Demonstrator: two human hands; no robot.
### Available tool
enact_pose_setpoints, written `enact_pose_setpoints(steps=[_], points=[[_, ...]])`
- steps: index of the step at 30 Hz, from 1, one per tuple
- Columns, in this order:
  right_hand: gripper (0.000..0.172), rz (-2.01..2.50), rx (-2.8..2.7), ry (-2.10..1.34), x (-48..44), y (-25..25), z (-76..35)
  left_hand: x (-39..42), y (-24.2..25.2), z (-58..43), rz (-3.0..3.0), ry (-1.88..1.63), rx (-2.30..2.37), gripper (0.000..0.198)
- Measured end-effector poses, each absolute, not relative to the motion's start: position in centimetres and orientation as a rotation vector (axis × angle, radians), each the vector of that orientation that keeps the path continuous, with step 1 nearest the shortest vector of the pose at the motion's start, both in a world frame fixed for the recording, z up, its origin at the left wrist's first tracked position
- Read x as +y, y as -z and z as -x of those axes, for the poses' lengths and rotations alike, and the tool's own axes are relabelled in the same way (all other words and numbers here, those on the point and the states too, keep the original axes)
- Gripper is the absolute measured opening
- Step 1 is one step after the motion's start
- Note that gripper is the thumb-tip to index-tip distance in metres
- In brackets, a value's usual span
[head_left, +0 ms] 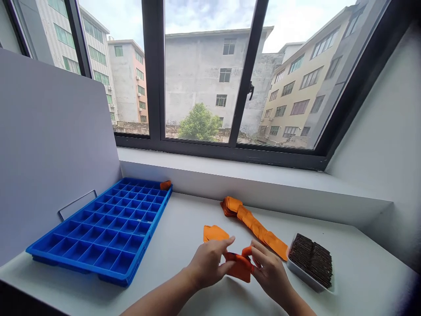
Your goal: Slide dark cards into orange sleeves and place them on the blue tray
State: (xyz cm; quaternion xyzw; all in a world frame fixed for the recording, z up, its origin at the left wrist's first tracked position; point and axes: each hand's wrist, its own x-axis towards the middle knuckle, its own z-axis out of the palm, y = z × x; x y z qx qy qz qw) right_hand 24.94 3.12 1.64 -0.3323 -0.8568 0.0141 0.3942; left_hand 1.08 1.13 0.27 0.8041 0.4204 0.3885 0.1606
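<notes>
Left hand (209,262) and right hand (272,271) tight on orange piece (240,272), dark strips (311,259) in tub (304,279)

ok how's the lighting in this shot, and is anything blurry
Head view: the sky is very bright, the window frame dark against it; head view: a soft shadow lies on the table below the orange piece; head view: left hand and right hand look fairly sharp, the right edge blurs and darkens.

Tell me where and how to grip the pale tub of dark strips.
Probably by opposite outer walls of the tub, from the near side: the dark strips nearly fill it, and the orange row crowds its left corner.
</notes>
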Motion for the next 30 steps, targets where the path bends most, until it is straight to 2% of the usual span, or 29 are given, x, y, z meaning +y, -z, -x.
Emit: enact_pose_setpoints(steps=[1,2,5,7,18,25,30], points=[[0.035,0.845,-2.172,-0.004,3.2,-1.5,-24.9,1.2,-0.1,-1.1,-2.287,-1.097,1.202,0.068],[0.036,0.845,-2.169,0.024,3.3,-1.4,-24.9,1.3,-0.1,-1.1,-2.285,-1.086,1.198,0.067],[0.04,0.855,-2.155,0.055,3.5,-1.2,-24.9,1.3,-0.1,-1.3,-2.318,-1.083,1.168,0.042],[0.042,0.871,-2.151,0.058,3.5,-1.2,-24.8,1.1,-0.4,-1.4,-2.345,-1.098,1.151,0.035],[0.048,0.885,-2.15,0.107,3.4,-0.9,-24.4,1.5,-0.2,-1.2,-2.378,-1.254,1.07,0.026],[0.033,0.88,-2.165,0.101,3.1,-1.7,-24.7,2.3,-0.1,-0.3,-2.237,-1.352,1.051,0.029],[0.025,0.846,-2.185,-0.081,3.3,-1.3,-24.6,2.4,-0.1,0.1,-2.231,-1.345,1.063,0.028]])
